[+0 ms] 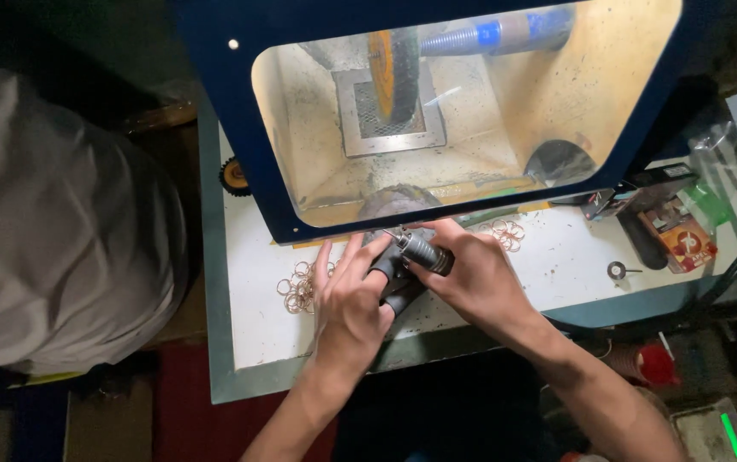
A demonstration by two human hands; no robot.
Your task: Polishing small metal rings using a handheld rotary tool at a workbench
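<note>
Dim workshop all round, with a white surface (pixel 557 257) lit under my view and a blue hood (pixel 240 128) with a clear window standing on it. Behind the window I see an orange wheel (pixel 392 73) on a blue-tipped shaft (pixel 488 36), above a metal grate (pixel 360 111).

At the hood's lower edge my right hand (pixel 471 274) has its grip clamped on a small metal tool (pixel 424 251) — a ribbed grey barrel with a fine tip pointing up-left. My left hand (pixel 347 299) sits just beside it; its fingers wear dark covers (pixel 390 278), and they touch the tool from below. Whether that grip closes on anything I cannot tell, as the right hand hides the fingertips.

Thin wire rings (pixel 298 287) lie in a loose heap on the surface, touching the left hand's outer side; a second heap of rings (pixel 505 231) lies near the right hand, by the hood. Well apart to the right sit a small round disc (pixel 617 270) and a red packet (pixel 681 239). At far left, a person in a grey shirt (pixel 60 222) stands beside the surface.
</note>
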